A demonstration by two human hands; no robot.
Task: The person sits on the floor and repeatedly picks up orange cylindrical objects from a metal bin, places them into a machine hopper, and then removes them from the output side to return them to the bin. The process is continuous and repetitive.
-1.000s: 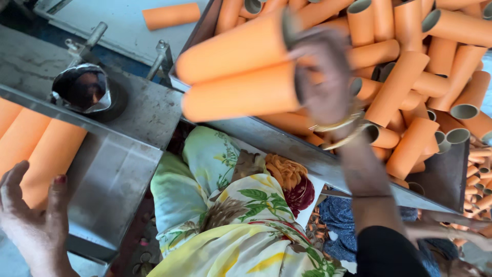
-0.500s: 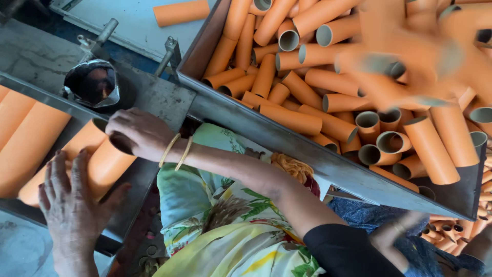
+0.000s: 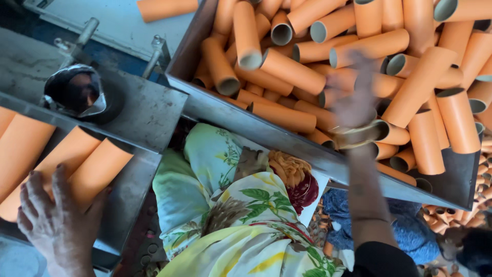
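From the head camera, looking straight down, the orange tubes (image 3: 359,66) are plain cylinders, hollow, with grey insides showing at their open ends, heaped at all angles in a grey metal bin (image 3: 266,131) that fills the upper right. Three more orange tubes on the tray (image 3: 77,159) lie side by side, slanting, in a grey metal tray (image 3: 133,184) at lower left, below a flat steel plate carrying a shiny round cup (image 3: 77,92). The left hand (image 3: 56,220) lies with fingers spread on the near ends of those tubes, pressing flat rather than clasping. The right hand (image 3: 353,97), blurred by motion and with bangles at the wrist, is over the heap in the bin; whether its fingers are closed on a tube cannot be told. Flowered yellow and green cloth (image 3: 236,215) covers the lap between bin and tray. Half a second ago the right hand was down at the tray beside the left; it has since swung back to the bin, while the left has stayed on the tray.
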